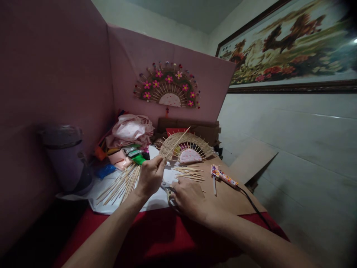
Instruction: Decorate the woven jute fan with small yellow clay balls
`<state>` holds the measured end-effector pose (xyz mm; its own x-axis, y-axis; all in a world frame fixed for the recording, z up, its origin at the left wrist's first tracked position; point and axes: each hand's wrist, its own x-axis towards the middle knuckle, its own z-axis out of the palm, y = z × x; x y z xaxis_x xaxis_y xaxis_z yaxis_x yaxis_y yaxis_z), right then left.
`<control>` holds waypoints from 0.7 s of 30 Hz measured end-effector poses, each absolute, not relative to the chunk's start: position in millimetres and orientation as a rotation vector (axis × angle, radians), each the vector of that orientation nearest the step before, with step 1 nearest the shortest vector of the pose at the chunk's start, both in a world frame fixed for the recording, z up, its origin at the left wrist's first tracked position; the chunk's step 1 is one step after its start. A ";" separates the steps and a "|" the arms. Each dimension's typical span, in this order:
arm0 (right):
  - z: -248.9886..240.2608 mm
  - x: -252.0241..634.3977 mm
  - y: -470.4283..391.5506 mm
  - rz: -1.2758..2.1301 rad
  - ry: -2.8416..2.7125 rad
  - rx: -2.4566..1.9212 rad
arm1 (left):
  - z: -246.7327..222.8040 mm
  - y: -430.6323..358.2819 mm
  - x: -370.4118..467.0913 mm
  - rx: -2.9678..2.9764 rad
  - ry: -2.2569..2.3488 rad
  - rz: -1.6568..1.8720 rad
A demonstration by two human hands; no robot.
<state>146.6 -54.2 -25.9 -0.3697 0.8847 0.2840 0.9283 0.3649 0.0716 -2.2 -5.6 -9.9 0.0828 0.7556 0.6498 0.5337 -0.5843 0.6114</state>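
Bamboo-coloured and slender, a stick (pixel 180 139) is clamped between the thumb and fingers of the left hand (pixel 151 175), its free end tilted up in front of a woven fan (pixel 166 146). By the right hand (pixel 189 198), closed around the handles, scissors (pixel 168 190) are held low beside the left hand. A bundle of long sticks (pixel 122 185) is spread over a white sheet (pixel 107 207) to the left, while short sticks (pixel 190 173) are scattered between the right hand and the woven fan. On brown cardboard (pixel 225 199) to the right, a flower-patterned glue gun (pixel 227 178) is laid. The desk (pixel 139 230) is covered in red cloth, and a flowered fan (pixel 169 79) is mounted on the pink panel (pixel 125 63) behind.
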 end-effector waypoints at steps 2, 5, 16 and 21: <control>-12.3 149.5 -56.1 -0.476 -2.360 -1.534 | -10.2 -6.3 -1.7 2.186 1.315 1.494; 11.2 154.9 -53.9 -0.734 -2.140 -1.248 | -11.4 -7.9 -0.6 2.301 1.311 1.433; 43.4 173.9 -27.8 -0.835 -2.446 -1.035 | -12.9 -8.5 3.6 2.485 1.293 1.274; 47.1 176.6 -23.8 -0.810 -2.517 -0.998 | -13.7 -8.3 3.4 2.432 1.244 1.308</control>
<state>176.6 -23.8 47.1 -0.7074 0.5243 0.4740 0.7024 0.5965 0.3883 3.4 -8.3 -13.7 0.2917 0.7060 0.6454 0.6090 -0.6574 0.4438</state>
